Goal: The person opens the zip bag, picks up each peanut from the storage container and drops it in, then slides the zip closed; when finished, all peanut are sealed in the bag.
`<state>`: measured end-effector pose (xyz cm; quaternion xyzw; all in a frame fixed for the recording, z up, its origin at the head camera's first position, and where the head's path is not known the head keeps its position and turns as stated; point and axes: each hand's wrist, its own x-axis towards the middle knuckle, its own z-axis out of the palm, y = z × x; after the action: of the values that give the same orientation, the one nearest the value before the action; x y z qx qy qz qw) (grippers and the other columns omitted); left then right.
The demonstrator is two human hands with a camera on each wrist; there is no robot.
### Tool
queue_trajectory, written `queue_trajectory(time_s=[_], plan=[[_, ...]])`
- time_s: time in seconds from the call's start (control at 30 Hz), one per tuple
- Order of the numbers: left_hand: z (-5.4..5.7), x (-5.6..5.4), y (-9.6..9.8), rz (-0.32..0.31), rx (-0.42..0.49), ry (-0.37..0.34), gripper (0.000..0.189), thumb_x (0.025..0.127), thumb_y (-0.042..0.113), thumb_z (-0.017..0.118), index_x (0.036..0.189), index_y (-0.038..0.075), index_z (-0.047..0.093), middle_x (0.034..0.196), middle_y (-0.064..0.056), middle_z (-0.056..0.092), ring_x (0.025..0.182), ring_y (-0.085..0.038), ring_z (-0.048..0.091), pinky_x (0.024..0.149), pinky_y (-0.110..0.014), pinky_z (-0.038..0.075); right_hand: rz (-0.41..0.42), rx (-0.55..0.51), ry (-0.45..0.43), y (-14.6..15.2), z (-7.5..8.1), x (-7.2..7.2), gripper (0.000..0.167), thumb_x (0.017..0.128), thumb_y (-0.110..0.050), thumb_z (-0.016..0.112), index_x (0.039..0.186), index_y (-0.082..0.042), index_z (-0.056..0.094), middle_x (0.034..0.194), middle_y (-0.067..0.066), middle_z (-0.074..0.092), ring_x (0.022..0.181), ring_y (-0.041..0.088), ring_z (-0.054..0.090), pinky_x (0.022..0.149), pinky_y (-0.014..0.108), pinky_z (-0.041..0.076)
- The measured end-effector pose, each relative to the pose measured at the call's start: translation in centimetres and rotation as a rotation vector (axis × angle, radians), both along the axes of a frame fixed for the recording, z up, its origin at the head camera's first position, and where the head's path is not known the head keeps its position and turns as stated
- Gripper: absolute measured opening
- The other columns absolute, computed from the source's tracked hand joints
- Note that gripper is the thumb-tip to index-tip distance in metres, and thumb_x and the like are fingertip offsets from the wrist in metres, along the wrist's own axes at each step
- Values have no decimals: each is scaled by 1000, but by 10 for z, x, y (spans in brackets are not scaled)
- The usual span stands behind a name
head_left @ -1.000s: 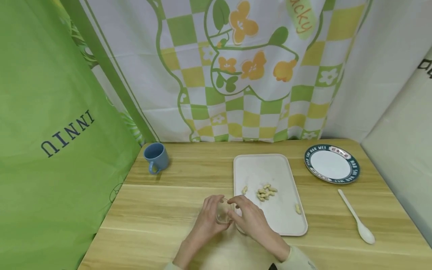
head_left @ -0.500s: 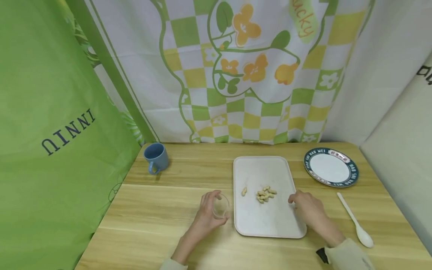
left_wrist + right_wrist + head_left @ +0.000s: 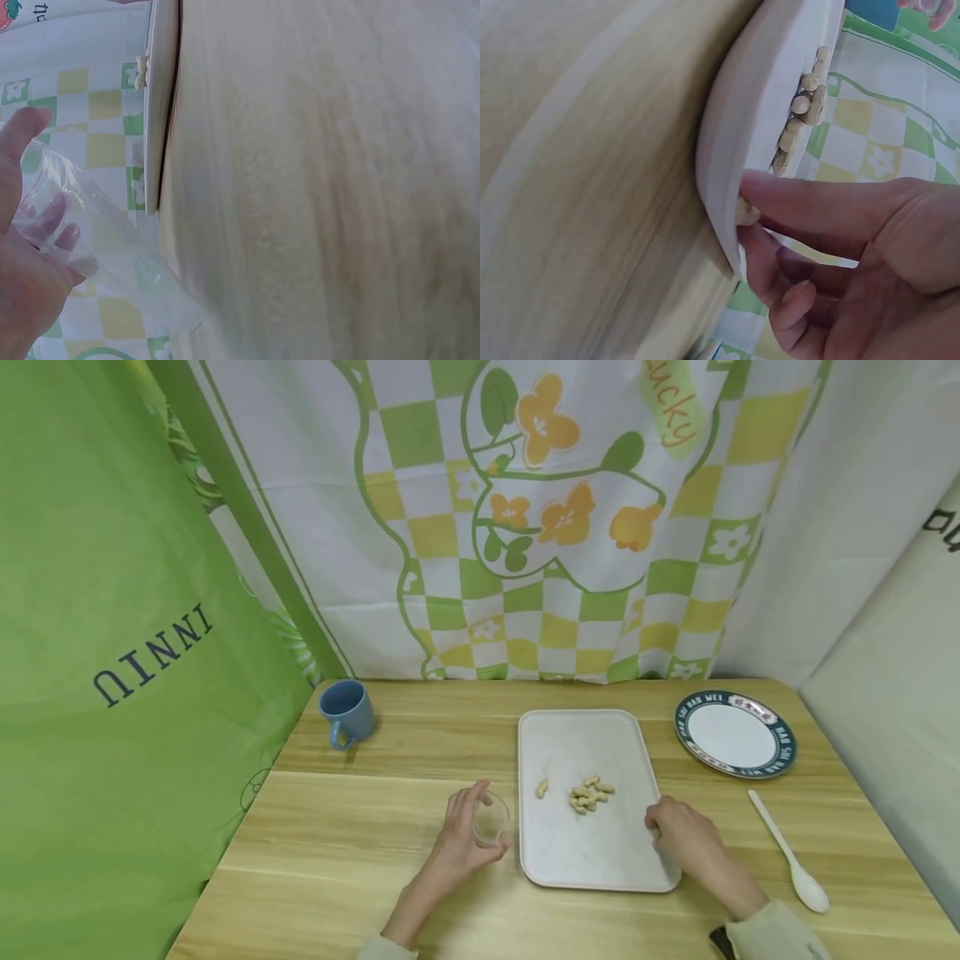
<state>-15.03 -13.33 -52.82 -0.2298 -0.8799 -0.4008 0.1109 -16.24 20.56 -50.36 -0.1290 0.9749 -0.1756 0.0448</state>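
My left hand (image 3: 457, 842) holds a clear cup (image 3: 112, 232) upright beside the tray's left edge, thumb and fingers curled round its wall. Across the white tray (image 3: 577, 739), my right hand (image 3: 686, 837) is at the right rim. In the right wrist view its thumb and fingertips pinch a single peanut (image 3: 746, 212) just inside that rim. From above, the hand hides this peanut. A small heap of unshelled peanuts (image 3: 589, 796) lies mid-tray, and one more peanut (image 3: 542, 788) lies apart near the left side.
A blue mug (image 3: 348, 712) stands at the table's back left. At the back right is a plate (image 3: 731, 733) with a dark green patterned rim. A white spoon (image 3: 806, 881) lies right of my right forearm. Curtains (image 3: 540, 610) hang behind the wooden table (image 3: 337, 835).
My right hand has left the cup and moved right, across the tray to the peanut at its right edge. The left hand keeps holding the cup, shifted slightly left.
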Motion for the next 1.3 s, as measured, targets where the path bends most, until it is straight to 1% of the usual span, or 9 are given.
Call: queue_trajectory(time_s=[0.23,0.43,0.57,0.73,0.87,0.97,1.07,1.2,1.3], plan=[[0,1,2,4,-21,-20,87,70,13,83,142,8,34,117,-2,47,122,-23,39,102,-45,42,-26,-70,-25,3,-5,3,19,67,9,71,70,-6,59,74,4,49,65,19,47,55,33,42],[1,0,2,7,-26,-22,86,70,13,83,141,8,34,116,-1,47,120,-23,40,101,-45,43,-20,-132,-13,6,-6,4,23,68,8,72,68,-9,57,71,2,53,66,18,47,56,33,42],[2,-2,2,9,-21,-11,85,70,15,83,141,8,35,116,-1,48,120,-23,40,100,-45,43,5,-189,19,7,-1,1,15,71,10,70,75,-3,65,75,6,61,68,19,55,59,34,50],[1,-6,2,-2,2,-5,84,71,14,82,140,5,36,117,-3,48,122,-24,39,102,-47,41,42,-272,111,0,9,-3,15,73,10,72,86,2,71,83,11,68,72,19,62,60,29,53],[1,-7,2,-9,10,2,83,71,14,81,140,2,37,117,-3,48,122,-24,39,102,-48,41,8,-361,185,-13,15,-6,14,75,2,76,88,-2,73,82,5,70,71,15,63,60,24,52],[1,-8,3,-10,13,8,83,71,15,81,140,3,36,117,-4,48,121,-25,40,102,-48,41,-20,-432,232,-28,20,-8,12,76,-4,78,86,-7,73,79,-2,70,69,11,62,61,23,51],[2,-9,3,-13,26,6,84,71,14,80,141,4,36,117,-4,49,121,-26,40,101,-49,42,-20,-526,267,-48,25,-10,11,77,-8,79,85,-11,73,77,-6,69,68,7,60,61,23,52],[1,-12,4,-17,56,-28,84,69,11,81,140,3,37,117,-3,49,122,-26,39,101,-50,41,0,-657,252,-74,31,-12,11,78,-10,79,87,-12,74,78,-7,68,67,7,60,60,22,52],[-1,-16,5,-21,81,-54,84,69,8,81,141,6,37,117,-2,49,123,-25,38,103,-50,39,29,-705,216,-92,36,-13,11,79,-12,78,89,-12,74,81,-6,69,68,9,60,61,23,52]])
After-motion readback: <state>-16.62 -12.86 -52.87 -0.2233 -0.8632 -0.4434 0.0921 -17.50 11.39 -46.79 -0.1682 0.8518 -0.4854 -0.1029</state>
